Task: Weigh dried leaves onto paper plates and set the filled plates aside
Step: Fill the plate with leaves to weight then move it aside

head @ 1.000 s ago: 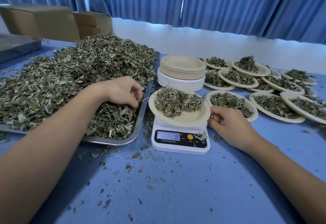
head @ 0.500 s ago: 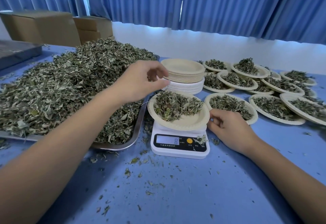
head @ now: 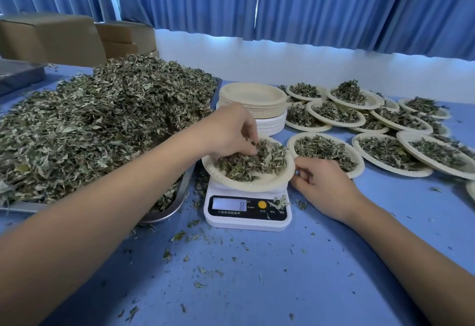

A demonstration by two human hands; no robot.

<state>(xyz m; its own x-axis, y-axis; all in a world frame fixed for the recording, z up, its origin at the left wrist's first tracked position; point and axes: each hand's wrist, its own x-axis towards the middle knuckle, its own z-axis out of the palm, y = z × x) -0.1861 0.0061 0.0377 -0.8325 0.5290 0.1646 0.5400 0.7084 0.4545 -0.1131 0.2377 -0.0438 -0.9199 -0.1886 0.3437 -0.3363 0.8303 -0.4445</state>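
plate (head: 259, 184) on scale (head: 246, 220), reading 8 | left hand (head: 228, 130) fingers (head: 248, 133) bunched in its leaves (head: 246, 166), pinching some | right hand (head: 323, 187) just right of rim, fingers loosely curled, grip unclear | filled plates (head: 421, 169) lie rightward, right hand nearer

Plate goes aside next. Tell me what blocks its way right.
Yes. The left hand is in the dried leaves on the round paper plate on the white scale, and the nearest filled paper plate lies close right of it. The right hand is at its rim.
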